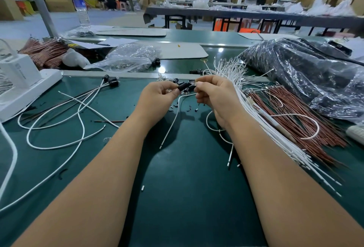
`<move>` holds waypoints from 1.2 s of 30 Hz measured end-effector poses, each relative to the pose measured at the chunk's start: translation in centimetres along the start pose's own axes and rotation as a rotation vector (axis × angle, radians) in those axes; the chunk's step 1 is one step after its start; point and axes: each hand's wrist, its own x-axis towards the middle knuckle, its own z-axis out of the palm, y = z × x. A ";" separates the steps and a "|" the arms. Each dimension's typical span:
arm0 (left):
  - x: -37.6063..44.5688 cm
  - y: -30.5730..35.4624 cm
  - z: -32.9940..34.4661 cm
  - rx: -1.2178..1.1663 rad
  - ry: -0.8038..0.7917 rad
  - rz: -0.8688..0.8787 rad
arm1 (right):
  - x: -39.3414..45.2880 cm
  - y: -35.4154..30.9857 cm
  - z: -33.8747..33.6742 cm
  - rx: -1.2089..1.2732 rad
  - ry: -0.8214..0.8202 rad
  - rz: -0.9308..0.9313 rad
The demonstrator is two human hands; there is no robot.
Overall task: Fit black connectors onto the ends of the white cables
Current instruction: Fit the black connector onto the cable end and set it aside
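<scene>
Pinching a black connector (pixel 183 86) in curled fingers, the left hand (pixel 157 99) meets the right hand (pixel 213 97), which grips a white cable (pixel 173 120) trailing below both hands

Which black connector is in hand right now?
The black cylindrical connector pinched by the left hand, facing the right hand. The others lie on the green mat or sit fitted at far left.

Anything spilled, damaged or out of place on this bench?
Small black scraps lie scattered on the green mat just below the hands, and a short white offcut sits alone nearer the camera. They look like stray debris rather than parts. Finished white cables sprawl loosely at left. Nothing looks damaged.
</scene>
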 end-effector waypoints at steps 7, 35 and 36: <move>0.0 0.2 0.2 0.010 -0.039 0.002 | -0.1 0.0 0.0 0.017 -0.020 0.008; -0.1 0.1 0.0 0.012 -0.046 -0.010 | -0.3 0.9 0.4 0.019 -0.016 0.010; -0.2 0.0 0.0 0.004 -0.048 -0.011 | -0.3 0.9 0.4 -0.003 -0.025 0.011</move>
